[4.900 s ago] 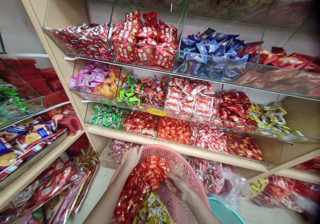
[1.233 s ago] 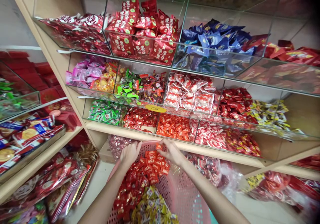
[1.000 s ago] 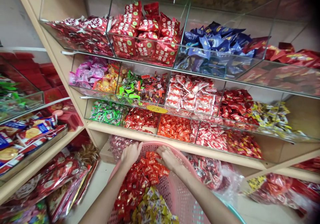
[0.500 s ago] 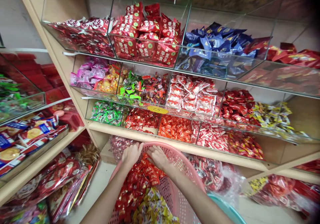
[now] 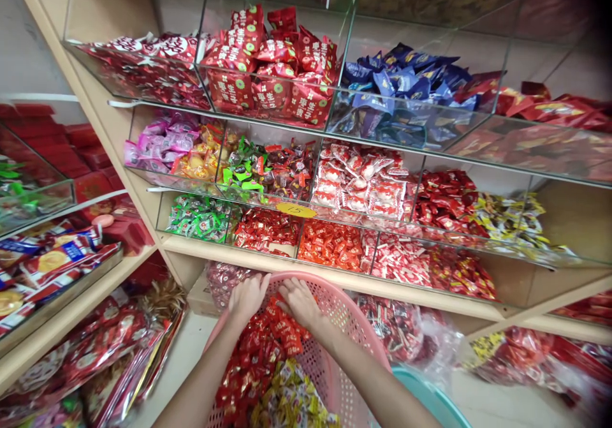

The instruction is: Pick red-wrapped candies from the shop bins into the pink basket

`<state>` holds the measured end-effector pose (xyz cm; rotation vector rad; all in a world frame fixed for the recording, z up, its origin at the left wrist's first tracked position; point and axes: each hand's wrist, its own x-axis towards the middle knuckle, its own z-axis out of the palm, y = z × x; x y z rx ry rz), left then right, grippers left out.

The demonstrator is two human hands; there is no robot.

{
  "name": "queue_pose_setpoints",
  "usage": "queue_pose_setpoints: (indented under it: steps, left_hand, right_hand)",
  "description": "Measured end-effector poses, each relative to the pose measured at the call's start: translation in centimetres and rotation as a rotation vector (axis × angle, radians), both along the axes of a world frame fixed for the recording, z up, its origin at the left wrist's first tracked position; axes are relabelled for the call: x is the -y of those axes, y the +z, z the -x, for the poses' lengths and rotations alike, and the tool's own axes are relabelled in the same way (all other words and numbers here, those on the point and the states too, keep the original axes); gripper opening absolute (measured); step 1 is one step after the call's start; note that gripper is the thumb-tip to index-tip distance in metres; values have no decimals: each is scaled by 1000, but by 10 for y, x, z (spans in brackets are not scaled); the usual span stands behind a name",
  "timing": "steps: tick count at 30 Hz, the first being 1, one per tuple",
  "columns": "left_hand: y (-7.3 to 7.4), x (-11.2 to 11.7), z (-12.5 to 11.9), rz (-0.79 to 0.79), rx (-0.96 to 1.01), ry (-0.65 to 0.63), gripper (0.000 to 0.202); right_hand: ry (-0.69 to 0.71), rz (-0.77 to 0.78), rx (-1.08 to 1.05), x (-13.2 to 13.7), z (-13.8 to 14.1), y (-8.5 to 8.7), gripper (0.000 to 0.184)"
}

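A pink perforated plastic basket (image 5: 368, 332) stands against the front of the shelf, holding red wrapped candies (image 5: 248, 358), orange-red ones (image 5: 287, 335) and yellow wrapped ones (image 5: 291, 396). My left hand (image 5: 247, 297) is closed over the far rim of the basket, its fingertips partly out of sight. Inside the basket, just right of it, my right hand (image 5: 300, 302) lies on the orange-red candies by the far wall. Its fingers are stretched and slightly apart, with the tips partly hidden.
Glass-fronted bins on the wooden shelf (image 5: 229, 249) hold sorted candies, among them orange ones (image 5: 329, 244) and green ones (image 5: 198, 217). A teal tub (image 5: 430, 396) stands right of the basket. Bagged candies (image 5: 392, 326) lie under the shelf. Packaged biscuits (image 5: 52, 262) fill a left shelf.
The view has shifted slightly, so the shelves appear a little further left. Both hands keep nearly the same places at the basket, and its contents look the same.
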<state>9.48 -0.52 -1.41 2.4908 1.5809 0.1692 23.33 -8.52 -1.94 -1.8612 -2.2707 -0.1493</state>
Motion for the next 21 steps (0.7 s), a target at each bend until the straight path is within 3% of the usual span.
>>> queue_pose_setpoints:
  steps: [3,5,8,10,14,17,21]
  left_hand:
    - [1,1,0,5,-1,9,59]
    - [3,1,0,16,0,14,59]
    - [4,2,0,34,5,14,60]
    - [5,2,0,41,5,15,60]
    - [8,3,0,44,10,16,60]
    - [11,4,0,52,13,22,59]
    - [11,4,0,49,4,31,59]
  right_hand:
    - [12,-74,-65,2,-8,18,21]
    - [-50,-146,-133,1,-21,34,24]
    - [-291,-231,-201,-8,-51,54,29]
    - [-514,-199,-184,-17,-74,60,30]
    - [-850,84,-165,-37,-104,59,34]
    - [-915,214,-202,-48,-109,52,36]
    - [-928,238,-217,-55,-109,47,35]
